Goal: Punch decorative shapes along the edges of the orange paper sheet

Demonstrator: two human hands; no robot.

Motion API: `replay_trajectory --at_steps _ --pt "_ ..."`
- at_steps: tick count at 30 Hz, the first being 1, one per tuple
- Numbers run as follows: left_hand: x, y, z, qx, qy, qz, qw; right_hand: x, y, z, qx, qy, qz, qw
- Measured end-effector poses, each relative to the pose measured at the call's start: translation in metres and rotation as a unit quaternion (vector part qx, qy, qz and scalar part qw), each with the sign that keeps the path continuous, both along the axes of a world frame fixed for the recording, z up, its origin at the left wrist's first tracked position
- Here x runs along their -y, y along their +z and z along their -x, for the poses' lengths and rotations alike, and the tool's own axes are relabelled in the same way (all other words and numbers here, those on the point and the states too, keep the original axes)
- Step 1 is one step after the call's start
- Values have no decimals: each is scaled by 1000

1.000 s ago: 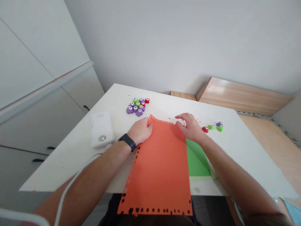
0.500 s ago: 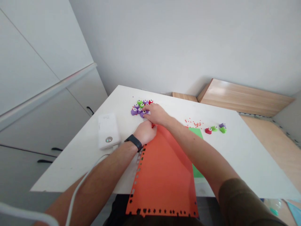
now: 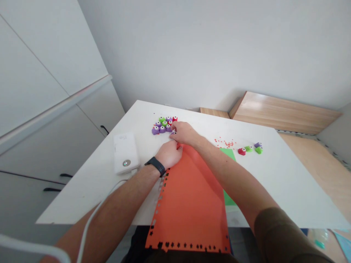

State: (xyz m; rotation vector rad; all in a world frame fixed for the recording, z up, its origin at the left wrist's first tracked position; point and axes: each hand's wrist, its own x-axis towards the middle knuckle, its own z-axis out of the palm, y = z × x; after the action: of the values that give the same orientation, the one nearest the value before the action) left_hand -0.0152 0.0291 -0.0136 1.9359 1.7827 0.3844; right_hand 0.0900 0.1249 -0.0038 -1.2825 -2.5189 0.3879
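Observation:
A sheet of orange paper (image 3: 193, 197) lies toward me, with small shapes punched along its left and near edges. My left hand (image 3: 170, 155), with a dark band at the wrist, is closed on the sheet's far left end. Just beyond it, my right hand (image 3: 184, 132) grips a purple paper punch (image 3: 173, 135), mostly hidden by the fingers. Left of that hand sits a tight cluster of small purple, green and red paper punches (image 3: 162, 129) with round white tops.
A white power bank (image 3: 126, 153) with a cable (image 3: 90, 223) stands left of my left forearm. Green paper (image 3: 229, 155) lies partly under my right arm. Orange paper bits (image 3: 227, 144) and several more punches (image 3: 241, 151) are on the right of the white table (image 3: 285, 182).
My right hand has shifted slightly right, drawing a purple punch away from the cluster toward the orange paper. My left hand stays in place on the sheet.

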Motion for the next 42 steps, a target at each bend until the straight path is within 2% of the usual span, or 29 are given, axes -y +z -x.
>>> replay_trajectory --at_steps 3,5,7,10,14,16,19,23,26,29,31,33,35,38,42 --pt "1 1 0 -3 -2 0 1000 0 0 -7 -29 -24 2 999" --pt "1 1 0 -7 0 1 1000 -3 2 -18 -94 -71 -1 993" --pt "2 1 0 -10 3 0 1000 -6 5 -37 -188 -126 10 974" --pt "2 0 0 -14 5 -3 1000 -4 11 -82 -300 -165 39 939" --pt "3 -1 -1 -15 5 -8 1000 21 15 -153 -373 -233 65 896" --pt "3 -1 -1 -16 4 -12 1000 38 11 -183 -397 -279 87 870" --pt "2 -1 -1 -20 2 -15 1000 59 -6 -218 -429 -331 115 833" --pt "2 -1 1 -28 -2 -19 999 69 -28 -248 -406 -379 86 827" --pt "2 -2 1 -29 -3 -25 999 68 -32 -258 -395 -408 55 822" --pt "2 -2 1 -24 -6 -31 999 66 -24 -255 -387 -387 53 836" --pt "3 -2 0 -18 -9 -36 999 66 -15 -246 -389 -326 74 858" --pt "4 -1 0 -13 -12 -41 999 67 -7 -235 -409 -264 129 864" --pt "6 0 -1 -8 -13 -44 999 71 -5 -226 -452 -226 186 843" --pt "7 3 -1 -5 -11 -51 999 78 -8 -220 -511 -206 243 799" --pt "7 5 -1 21 -8 -58 998 87 -14 -223 -537 -172 289 773"
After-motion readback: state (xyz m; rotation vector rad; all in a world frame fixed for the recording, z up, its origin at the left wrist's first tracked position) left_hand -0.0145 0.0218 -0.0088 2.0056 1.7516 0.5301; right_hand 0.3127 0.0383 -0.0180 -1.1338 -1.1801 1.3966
